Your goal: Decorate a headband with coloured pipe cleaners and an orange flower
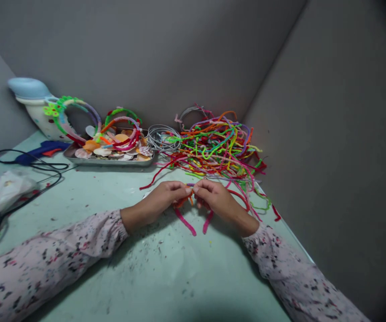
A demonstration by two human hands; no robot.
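Observation:
My left hand [161,199] and my right hand [218,201] meet over the middle of the table, thumbs and fingertips pinched close together. Between them is an orange pipe cleaner [190,200], gripped from both sides. It appears to be part of a curved band whose two pink fuzzy ends [186,223] stick out below my fingers toward me. A bit of purple shows above the fingertips. My fingers hide most of the band, so how the orange piece is wound cannot be made out.
Beyond my hands lies a tangled heap of coloured pipe cleaners [220,143], beside a coil of grey wire [164,139]. A metal tray [112,163] holds shells and fuzzy-wrapped headbands [99,117]. Leftward are a blue glue gun [40,151], black cord [54,166], plastic bag [15,188] and lidded container [34,112].

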